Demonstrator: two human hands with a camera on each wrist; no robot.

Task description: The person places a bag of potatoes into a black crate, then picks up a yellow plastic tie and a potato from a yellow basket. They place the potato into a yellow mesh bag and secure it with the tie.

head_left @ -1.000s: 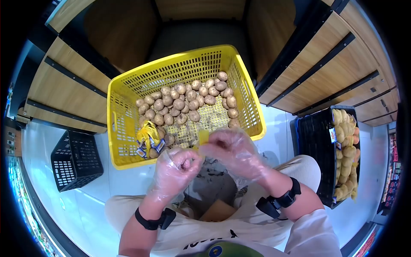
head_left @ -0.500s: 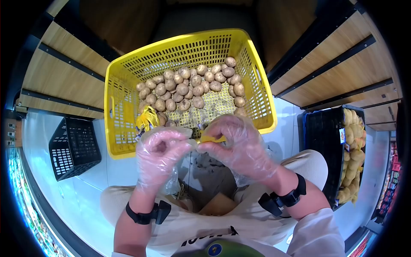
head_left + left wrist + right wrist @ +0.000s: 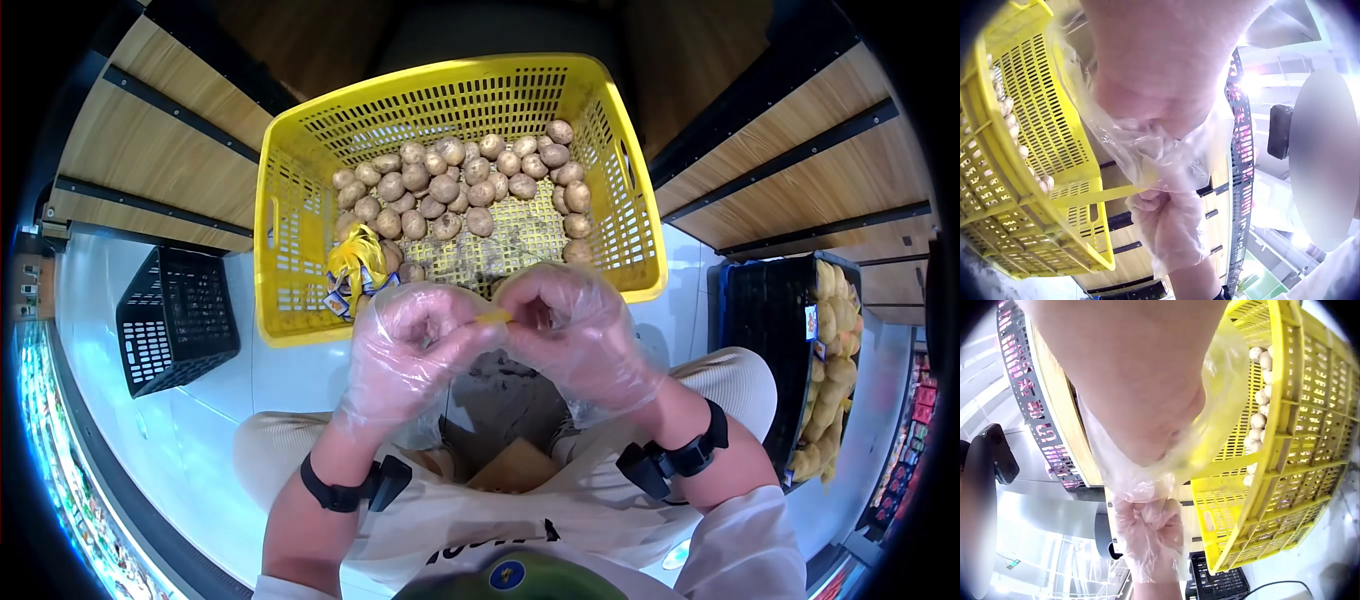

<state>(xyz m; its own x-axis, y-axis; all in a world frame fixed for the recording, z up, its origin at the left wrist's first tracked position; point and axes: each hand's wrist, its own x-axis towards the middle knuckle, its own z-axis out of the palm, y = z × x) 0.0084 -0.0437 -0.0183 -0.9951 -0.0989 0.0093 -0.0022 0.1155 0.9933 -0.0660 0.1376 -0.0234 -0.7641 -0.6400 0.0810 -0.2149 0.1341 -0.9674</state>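
Observation:
Both hands wear clear plastic gloves and meet in front of the yellow basket (image 3: 655, 275). Between thumb and fingers, my left hand (image 3: 405, 345) pinches one end of a narrow yellow strip (image 3: 493, 316), and my right hand (image 3: 575, 340) pinches it from the other side. The fingertips nearly meet over it in the head view. From the wrists, the yellow strip (image 3: 1100, 195) shows stretching away from the hands toward the basket. Several brown potatoes (image 3: 445, 187) lie along the basket's back and sides. A bundle of yellow netting with blue labels (image 3: 357, 262) sits in its near left corner.
A black crate (image 3: 180, 325) stands on the floor at left. At right, another black crate (image 3: 760, 340) holds potatoes in yellow net bags (image 3: 830, 370). Wooden panels (image 3: 150, 160) flank the basket. Brown cardboard (image 3: 510, 465) lies between the person's legs.
The hands parted slightly at half a second ago and have come together again over the yellow strip. The strip, earlier upright at the right fingertips, now lies flat between both hands. The head view has shifted.

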